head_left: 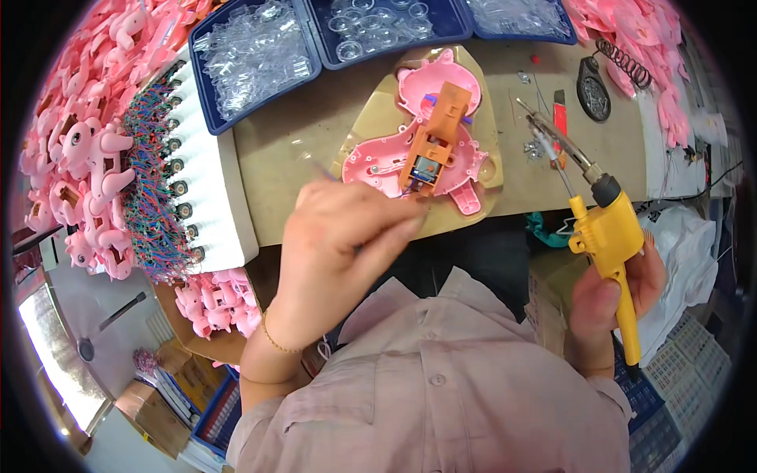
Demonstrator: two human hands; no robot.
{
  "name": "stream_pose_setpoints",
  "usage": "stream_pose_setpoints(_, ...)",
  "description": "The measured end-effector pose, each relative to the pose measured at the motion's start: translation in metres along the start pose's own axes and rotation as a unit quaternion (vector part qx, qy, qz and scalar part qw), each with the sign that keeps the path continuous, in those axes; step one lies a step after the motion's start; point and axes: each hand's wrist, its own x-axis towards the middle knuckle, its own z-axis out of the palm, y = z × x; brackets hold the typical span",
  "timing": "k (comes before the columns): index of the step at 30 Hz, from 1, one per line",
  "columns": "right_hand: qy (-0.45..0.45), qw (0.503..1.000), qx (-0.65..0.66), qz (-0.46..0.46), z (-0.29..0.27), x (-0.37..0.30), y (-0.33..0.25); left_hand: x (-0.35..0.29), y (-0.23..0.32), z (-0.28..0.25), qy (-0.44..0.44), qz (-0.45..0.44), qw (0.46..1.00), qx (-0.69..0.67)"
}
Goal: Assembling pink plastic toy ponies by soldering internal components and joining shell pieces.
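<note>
A pink toy-animal shell half (371, 158) lies open on a tan mould-like holder (481, 94) at the middle of the bench. Inside it sits an orange plastic casing (447, 118) with a small blue-and-metal part in its lower opening. My left hand (339, 244) is closed, thumb and fingertips together, just at the casing's near end. A thin blurred streak shows beyond its knuckles; what the fingers hold is hidden. My right hand (623, 288) grips a yellow soldering gun (611, 232) by its handle, its metal tip pointing up and left over the bench, apart from the shell.
Blue bins (315, 63) of clear plastic parts line the back. At left stand a white foam block (217, 181), bundled coloured wires (154, 189) and piled pink toys (95, 158). A red-handled cutter (560, 118), loose metal bits and a black coil-corded tag (593, 91) lie right.
</note>
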Motion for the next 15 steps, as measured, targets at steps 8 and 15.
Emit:
stream_pose_setpoints(8,-0.044,0.998,0.037,0.016,-0.005,-0.008,-0.006,0.007,-0.015,0.029,0.124,0.135,0.95,0.255)
stream_pose_setpoints(15,-0.11,0.968,0.169,-0.148,0.018,-0.001,0.012,0.008,-0.02,0.034,0.119,0.118,0.963,0.211)
